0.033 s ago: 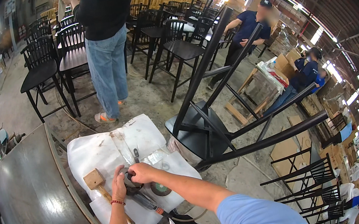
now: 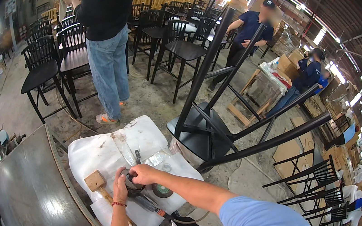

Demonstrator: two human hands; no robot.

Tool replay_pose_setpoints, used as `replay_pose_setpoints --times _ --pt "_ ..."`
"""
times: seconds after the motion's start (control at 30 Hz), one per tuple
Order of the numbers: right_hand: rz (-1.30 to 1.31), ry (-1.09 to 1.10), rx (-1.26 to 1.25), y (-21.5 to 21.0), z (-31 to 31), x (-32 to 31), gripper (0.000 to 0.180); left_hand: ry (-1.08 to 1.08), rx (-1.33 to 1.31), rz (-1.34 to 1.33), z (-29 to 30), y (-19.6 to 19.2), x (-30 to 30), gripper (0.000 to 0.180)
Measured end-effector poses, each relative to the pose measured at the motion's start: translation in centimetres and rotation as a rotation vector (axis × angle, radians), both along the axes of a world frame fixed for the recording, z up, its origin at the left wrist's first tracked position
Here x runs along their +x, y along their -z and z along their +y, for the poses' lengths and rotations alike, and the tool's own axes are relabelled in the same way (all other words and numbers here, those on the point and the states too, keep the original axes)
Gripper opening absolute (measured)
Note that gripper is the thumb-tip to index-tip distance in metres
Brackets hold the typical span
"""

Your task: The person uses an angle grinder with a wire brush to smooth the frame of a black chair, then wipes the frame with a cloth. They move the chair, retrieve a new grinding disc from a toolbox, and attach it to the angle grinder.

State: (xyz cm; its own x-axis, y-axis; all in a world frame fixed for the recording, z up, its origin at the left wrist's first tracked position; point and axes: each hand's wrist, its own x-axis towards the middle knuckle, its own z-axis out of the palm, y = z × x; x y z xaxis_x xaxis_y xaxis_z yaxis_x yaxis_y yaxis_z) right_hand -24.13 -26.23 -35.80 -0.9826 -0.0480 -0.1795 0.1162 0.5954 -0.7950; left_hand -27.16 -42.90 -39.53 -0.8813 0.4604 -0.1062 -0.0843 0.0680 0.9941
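An angle grinder (image 2: 146, 204) lies on a white padded surface (image 2: 97, 151) in front of me, its dark head between my hands. My left hand (image 2: 119, 186) grips the head from the left side. From the right, the curled fingers of my right hand (image 2: 143, 174) press on top of the head; the small part under them is hidden. A round disc with a greenish centre (image 2: 162, 190) lies just right of the grinder. Beyond my hands is a small dark metal tool (image 2: 137, 155), perhaps a wrench. Left of my left hand rests a wooden mallet (image 2: 94, 181).
A metal-topped table (image 2: 36, 196) stands at the left. An upturned black chair (image 2: 202, 133) rises close on the right, its legs pointing up and outward. Ahead, a person in jeans (image 2: 109, 72) stands before several black chairs (image 2: 42, 72). More people work at the far right.
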Motion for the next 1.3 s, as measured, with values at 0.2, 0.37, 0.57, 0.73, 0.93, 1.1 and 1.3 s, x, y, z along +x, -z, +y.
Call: replay_pose_setpoints --times 0.2,0.37,0.57,0.73,0.93,1.1,1.3 --pt "0.053 -0.102 0.148 0.1 0.4 -1.0 0.036 -0.030 -0.022 -0.034 0.7 -0.2 -0.3 0.039" --pt "-0.107 -0.031 0.178 -0.1 0.0 -1.4 0.035 -0.027 0.035 -0.066 0.2 -0.1 -0.6 0.040" --pt "-0.071 -0.003 0.146 -0.1 0.5 -1.3 0.035 -0.022 0.039 -0.027 0.9 0.9 -0.6 0.040" --pt "-0.025 -0.077 0.161 -0.3 2.3 -1.7 0.032 -0.024 0.130 -0.078 2.4 1.0 -0.8 0.038" --pt "-0.240 -0.120 0.105 -0.3 0.2 -2.7 0.027 0.164 -0.527 0.533 0.3 2.1 -1.2 0.031" --pt "-0.113 -0.087 -0.010 -2.7 1.7 -1.8 0.027 0.150 -0.337 0.606 1.2 -0.2 -0.6 0.036" --pt "-0.187 -0.128 0.088 -0.9 5.3 -3.3 0.029 0.029 -0.046 0.044 3.5 -1.3 -1.2 0.052"
